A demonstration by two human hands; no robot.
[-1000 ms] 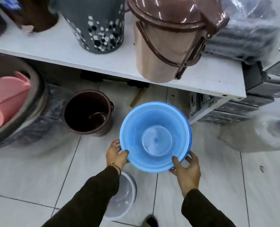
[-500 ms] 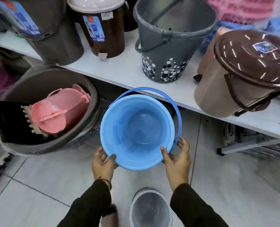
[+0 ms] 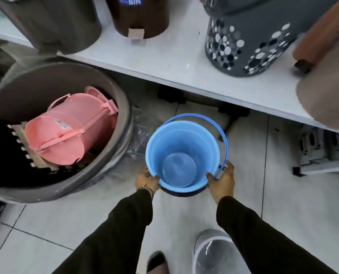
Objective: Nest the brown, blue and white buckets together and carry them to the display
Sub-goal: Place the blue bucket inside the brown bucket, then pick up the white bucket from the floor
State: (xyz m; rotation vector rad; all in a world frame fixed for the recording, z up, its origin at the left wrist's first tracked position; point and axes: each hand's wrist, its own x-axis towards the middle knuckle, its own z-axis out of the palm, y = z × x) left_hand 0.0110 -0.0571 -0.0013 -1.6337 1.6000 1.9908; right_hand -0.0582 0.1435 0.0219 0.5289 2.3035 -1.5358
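Holding the blue bucket point(image 3: 181, 155) at its near rim: left hand point(image 3: 147, 179) and right hand point(image 3: 222, 179), thumbs hooked inside, fingers wrapped outside. Bucket sits centre, over the tiled floor point(image 3: 295, 204). A dark rim point(image 3: 182, 193) shows just beneath it (prob. the brown bucket, blue seating inside). White bucket point(image 3: 214, 252) stands near right, apart, not yet nested. Remaining: add white, carry stack to display.

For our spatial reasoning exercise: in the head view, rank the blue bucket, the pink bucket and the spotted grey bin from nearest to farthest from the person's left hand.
1. blue bucket, gripped by the left hand.
2. pink bucket, left, inside the big tub.
3. spotted grey bin, on the shelf, upper right.
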